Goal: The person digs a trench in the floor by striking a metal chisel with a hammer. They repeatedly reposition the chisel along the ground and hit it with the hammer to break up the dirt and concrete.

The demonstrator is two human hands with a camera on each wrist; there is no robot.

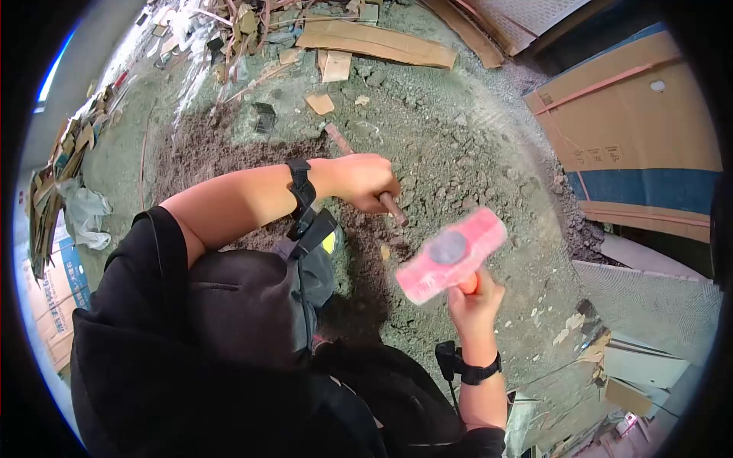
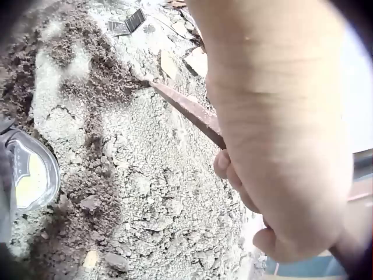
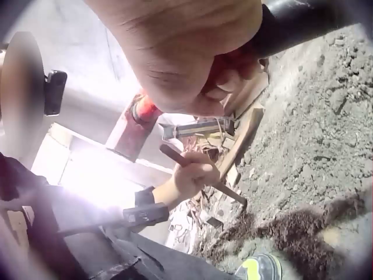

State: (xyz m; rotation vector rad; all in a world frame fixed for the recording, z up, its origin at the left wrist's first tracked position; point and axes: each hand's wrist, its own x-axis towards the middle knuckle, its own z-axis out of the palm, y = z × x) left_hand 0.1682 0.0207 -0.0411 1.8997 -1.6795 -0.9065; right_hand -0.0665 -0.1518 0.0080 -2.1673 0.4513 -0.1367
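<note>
My left hand (image 1: 366,182) grips a rusty steel chisel (image 1: 339,140) around its shaft. The flat tapered end points away over the rubble, and the blunt end (image 1: 394,209) sticks out on the thumb side toward the right. In the left wrist view the chisel's tip (image 2: 156,86) meets the edge of dark loose soil. Lower right, my right hand (image 1: 479,305) holds a sledgehammer by its handle; its red head (image 1: 427,276) is raised near the chisel's blunt end, apart from it. The right wrist view shows the hammer head (image 3: 129,129) above the left hand.
Broken grey rubble (image 1: 458,160) and dark soil (image 1: 206,149) cover the floor around the chisel. A shoe (image 1: 330,243) stands just below the left forearm. Large cardboard boxes (image 1: 626,137) line the right side; cardboard strips (image 1: 374,42) and scraps lie at the back.
</note>
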